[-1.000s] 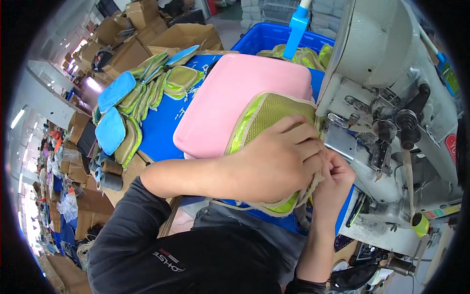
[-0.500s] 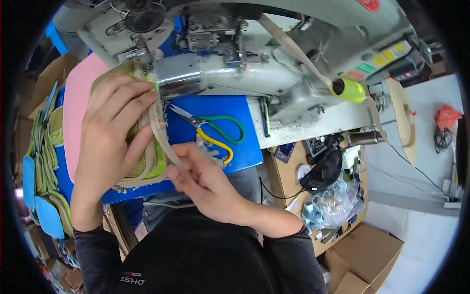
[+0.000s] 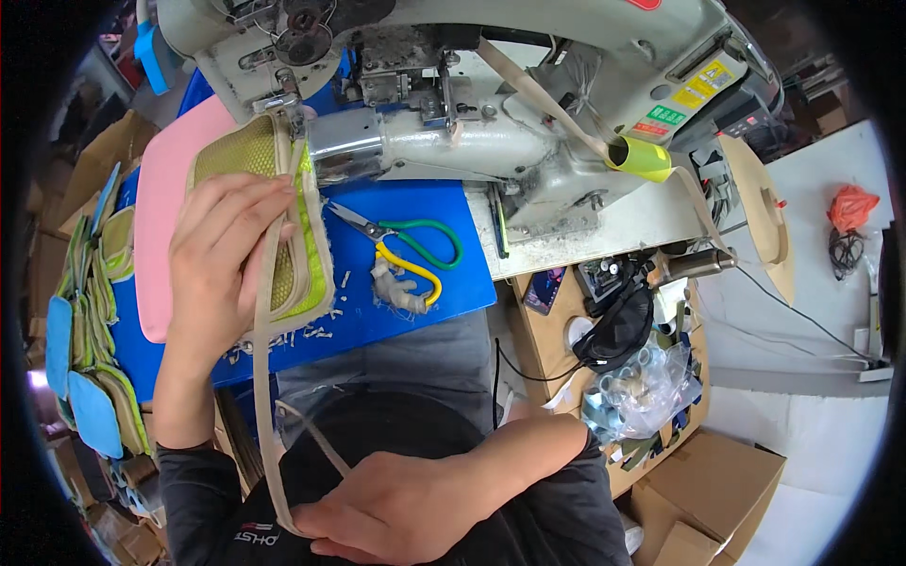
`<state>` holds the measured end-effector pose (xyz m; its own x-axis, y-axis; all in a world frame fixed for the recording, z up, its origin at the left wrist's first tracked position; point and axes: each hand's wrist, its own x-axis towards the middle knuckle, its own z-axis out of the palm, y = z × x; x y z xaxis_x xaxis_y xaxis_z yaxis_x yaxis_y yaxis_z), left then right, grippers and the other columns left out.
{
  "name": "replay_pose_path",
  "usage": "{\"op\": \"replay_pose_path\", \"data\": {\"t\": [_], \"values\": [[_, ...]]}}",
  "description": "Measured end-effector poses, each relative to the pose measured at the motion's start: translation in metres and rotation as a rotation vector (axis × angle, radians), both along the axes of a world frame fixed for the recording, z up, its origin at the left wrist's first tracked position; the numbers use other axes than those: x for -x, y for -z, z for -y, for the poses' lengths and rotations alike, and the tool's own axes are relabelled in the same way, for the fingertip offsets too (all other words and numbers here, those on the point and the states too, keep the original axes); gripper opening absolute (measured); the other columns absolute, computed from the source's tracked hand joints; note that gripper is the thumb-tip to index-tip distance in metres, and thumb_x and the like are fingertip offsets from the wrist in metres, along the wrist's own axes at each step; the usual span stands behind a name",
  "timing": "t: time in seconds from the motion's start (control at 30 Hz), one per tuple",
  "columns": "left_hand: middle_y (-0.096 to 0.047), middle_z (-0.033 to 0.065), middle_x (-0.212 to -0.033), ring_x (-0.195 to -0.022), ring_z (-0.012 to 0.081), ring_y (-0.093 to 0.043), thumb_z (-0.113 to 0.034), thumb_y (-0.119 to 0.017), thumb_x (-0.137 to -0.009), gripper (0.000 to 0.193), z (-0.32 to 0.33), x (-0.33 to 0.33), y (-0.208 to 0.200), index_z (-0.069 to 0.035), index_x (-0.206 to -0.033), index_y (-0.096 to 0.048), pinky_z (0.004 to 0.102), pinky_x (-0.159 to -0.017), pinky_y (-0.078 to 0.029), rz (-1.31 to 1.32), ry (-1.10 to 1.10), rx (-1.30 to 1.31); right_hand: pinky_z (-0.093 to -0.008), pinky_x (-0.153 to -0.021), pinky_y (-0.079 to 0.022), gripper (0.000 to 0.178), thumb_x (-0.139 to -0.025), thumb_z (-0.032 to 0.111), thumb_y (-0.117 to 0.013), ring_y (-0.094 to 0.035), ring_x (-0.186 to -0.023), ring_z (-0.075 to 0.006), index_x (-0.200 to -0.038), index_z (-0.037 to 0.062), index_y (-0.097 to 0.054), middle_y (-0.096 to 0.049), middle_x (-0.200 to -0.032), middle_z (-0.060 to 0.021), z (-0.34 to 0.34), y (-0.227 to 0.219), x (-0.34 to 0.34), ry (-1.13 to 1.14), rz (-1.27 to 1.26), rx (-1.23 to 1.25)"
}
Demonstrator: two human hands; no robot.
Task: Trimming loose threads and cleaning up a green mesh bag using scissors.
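Observation:
A green mesh fabric piece (image 3: 241,156) with beige and lime edging lies under the presser foot area of a sewing machine (image 3: 462,141). My left hand (image 3: 219,259) rests on it, fingertips closed together on its edge and a beige binding tape (image 3: 263,387). From there the tape runs toward my body, drawn out in a long strip. Low in front of my shirt, my right hand (image 3: 392,509) pinches the tape's near part. Scissors (image 3: 415,247) with green and yellow handles lie on the blue work surface (image 3: 453,208), right of the fabric.
Below the mesh piece lies a pink sheet (image 3: 156,226). Stacked green mesh pieces (image 3: 90,311) with blue patches stand at the left. Fabric scraps lie near the scissors. A yellow-green roll (image 3: 642,158) guides tape at the machine. To the right are a black bag (image 3: 618,335) and cardboard box (image 3: 708,481).
My right hand has pulled back toward my body with the tape, away from the fabric's edge. My left hand has moved slightly down, exposing more mesh.

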<state>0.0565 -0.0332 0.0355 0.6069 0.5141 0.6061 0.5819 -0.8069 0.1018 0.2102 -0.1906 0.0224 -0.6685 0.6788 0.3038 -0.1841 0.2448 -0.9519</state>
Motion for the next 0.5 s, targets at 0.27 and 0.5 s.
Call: {"op": "replay_pose_path", "data": {"t": [0.27,0.5], "values": [[-0.069,0.0123,-0.093,-0.089,0.0302,-0.063,-0.006,-0.069,-0.08,0.019,-0.004,0.005,0.002,0.001,-0.097,-0.068,0.0372,-0.079,-0.05,0.151,-0.029,0.172,-0.0279,-0.067,-0.051,0.015,-0.097,0.01,-0.052,-0.063,-0.077,-0.016,-0.109,0.0026,-0.058,-0.065,-0.094,-0.0072,-0.066,0.042,-0.016,0.583,0.064,0.057],[-0.068,0.0125,-0.091,-0.092,0.0308,-0.063,-0.005,-0.068,-0.079,0.017,-0.005,-0.004,-0.002,0.001,-0.095,-0.068,0.0374,-0.08,-0.05,0.117,0.008,0.159,-0.0301,-0.057,-0.044,0.013,-0.095,0.009,-0.056,-0.057,-0.064,-0.0127,-0.093,-0.0035,-0.056,-0.061,-0.072,-0.0118,-0.146,0.074,0.009,0.634,-0.205,0.329]]}}
